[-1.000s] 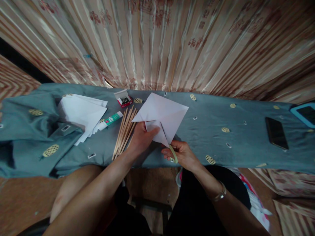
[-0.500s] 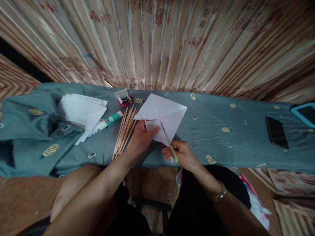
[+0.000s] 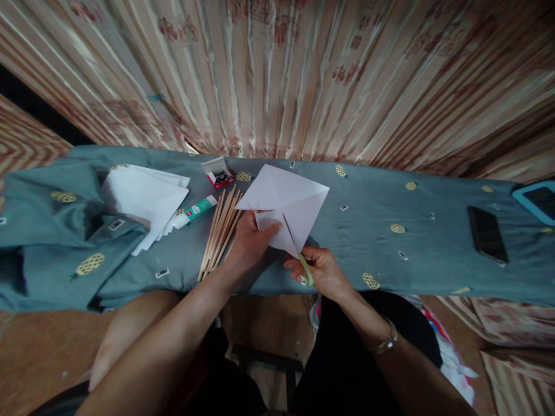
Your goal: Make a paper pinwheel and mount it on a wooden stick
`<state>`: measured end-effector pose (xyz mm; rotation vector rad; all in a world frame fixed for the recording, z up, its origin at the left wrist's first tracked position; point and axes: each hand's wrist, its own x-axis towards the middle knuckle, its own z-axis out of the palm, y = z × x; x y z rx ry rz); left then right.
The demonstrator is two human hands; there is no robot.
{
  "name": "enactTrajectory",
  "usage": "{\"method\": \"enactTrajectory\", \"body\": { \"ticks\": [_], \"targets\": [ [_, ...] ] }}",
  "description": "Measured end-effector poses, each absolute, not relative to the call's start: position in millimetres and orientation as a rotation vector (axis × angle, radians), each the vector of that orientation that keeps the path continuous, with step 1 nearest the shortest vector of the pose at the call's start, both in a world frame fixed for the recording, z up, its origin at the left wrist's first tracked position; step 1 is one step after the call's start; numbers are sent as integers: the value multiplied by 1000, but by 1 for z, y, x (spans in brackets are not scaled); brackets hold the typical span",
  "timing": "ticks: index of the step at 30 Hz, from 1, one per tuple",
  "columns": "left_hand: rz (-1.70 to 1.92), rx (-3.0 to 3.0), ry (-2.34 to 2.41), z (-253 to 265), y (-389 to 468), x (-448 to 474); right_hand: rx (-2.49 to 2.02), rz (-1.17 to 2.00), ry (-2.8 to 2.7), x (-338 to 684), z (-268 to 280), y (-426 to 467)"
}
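Note:
A square sheet of white paper [image 3: 284, 188] is held above the cloth, its lower left side cut by a slit. My left hand [image 3: 254, 240] is closed on the flap at that side, thumb on top. Scissors with yellow-green handles [image 3: 307, 270] are in my right hand [image 3: 323, 271], fingers closed round the loops. One dark blade lies over the paper, pointing up and inward from the lower corner; the other blade is hidden beneath. Just left of my left hand lies a bundle of thin wooden sticks [image 3: 219, 231].
A glue stick [image 3: 197, 211] lies beside stacked white paper [image 3: 145, 199] on the left. Behind the sticks stands an open small red box [image 3: 219, 175] of dark pins or clips. A phone [image 3: 488, 234] and a blue-framed device [image 3: 535, 199] rest on the green cloth [image 3: 364, 225] at right.
Almost nothing differs. The paper has shifted very slightly left; both hands and the scissors keep nearly the same position.

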<state>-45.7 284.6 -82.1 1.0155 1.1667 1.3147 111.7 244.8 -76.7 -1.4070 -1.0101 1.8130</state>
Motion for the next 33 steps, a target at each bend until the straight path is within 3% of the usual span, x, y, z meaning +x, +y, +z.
{"method": "enactTrajectory", "body": {
  "ticks": [18,26,33],
  "targets": [
    [1370,955,1290,-80,298,-73,-1429,1960,-1474,165,-67,257],
    [1121,1266,1287,-73,295,-73,-1461,1390,-1253,198,-61,279],
    [863,1597,1261,-79,288,-60,-1353,1406,-1140,188,-59,294]
  ]
}}
